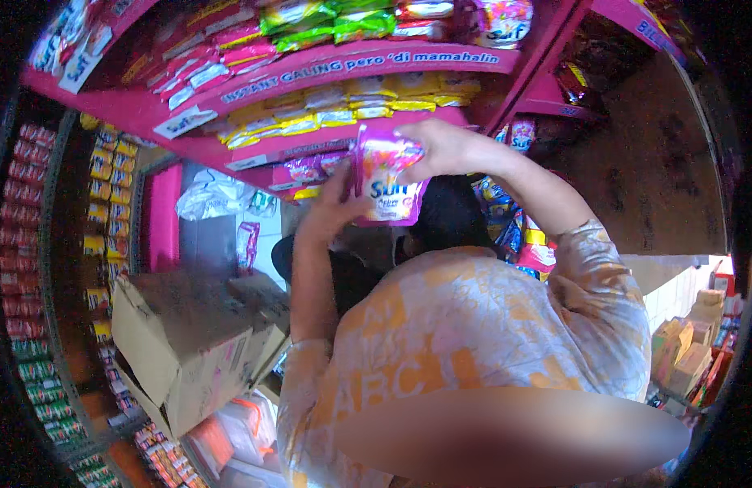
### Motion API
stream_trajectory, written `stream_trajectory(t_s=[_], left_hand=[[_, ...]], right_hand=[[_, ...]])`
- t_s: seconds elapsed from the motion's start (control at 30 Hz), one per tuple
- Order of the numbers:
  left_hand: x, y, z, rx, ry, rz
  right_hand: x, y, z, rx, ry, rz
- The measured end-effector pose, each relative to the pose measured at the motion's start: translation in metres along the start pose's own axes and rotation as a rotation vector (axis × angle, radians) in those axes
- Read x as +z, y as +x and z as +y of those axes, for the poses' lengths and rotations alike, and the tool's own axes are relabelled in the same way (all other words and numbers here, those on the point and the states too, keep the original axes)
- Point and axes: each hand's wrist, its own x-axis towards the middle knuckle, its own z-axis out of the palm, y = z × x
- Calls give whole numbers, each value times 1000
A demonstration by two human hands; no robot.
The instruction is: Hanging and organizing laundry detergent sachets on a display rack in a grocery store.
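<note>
A purple Surf laundry pouch (388, 183) is upright in front of the pink shelving. My right hand (440, 146) grips it by the upper right side, fingers over the top edge and thumb on the front. My left hand (333, 204) is at the pouch's lower left, its thumb overlapping the edge and its fingers spread alongside. Blur hides whether that hand takes any of the weight. Just behind the pouch, a low shelf carries purple sachets (306, 171). Yellow packets (318, 119) fill the shelf above.
An open cardboard box (193, 335) stands at lower left, above clear plastic containers (242, 427). Racks of canned goods (25, 226) line the far left. A large cardboard carton (650, 165) is at right. A white plastic bag (214, 195) lies beyond my left arm.
</note>
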Motion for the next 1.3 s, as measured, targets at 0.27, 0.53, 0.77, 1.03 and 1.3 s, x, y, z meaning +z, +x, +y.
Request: stream_trajectory(t_s=[0.27,0.53,0.77,1.03,1.3], left_hand=[[22,43,64,69,89,49],[-6,146,154,816,535,284],[11,172,122,913,497,415],[13,161,105,839,737,336],[-29,182,143,459,546,38]], right_hand=[[-50,-7,-51,-188,-564,170],[-147,4,-106,-367,-778,436],[-142,8,-75,-294,-933,464],[-137,5,-60,-367,-1078,440],[-158,28,-83,-105,-825,493]])
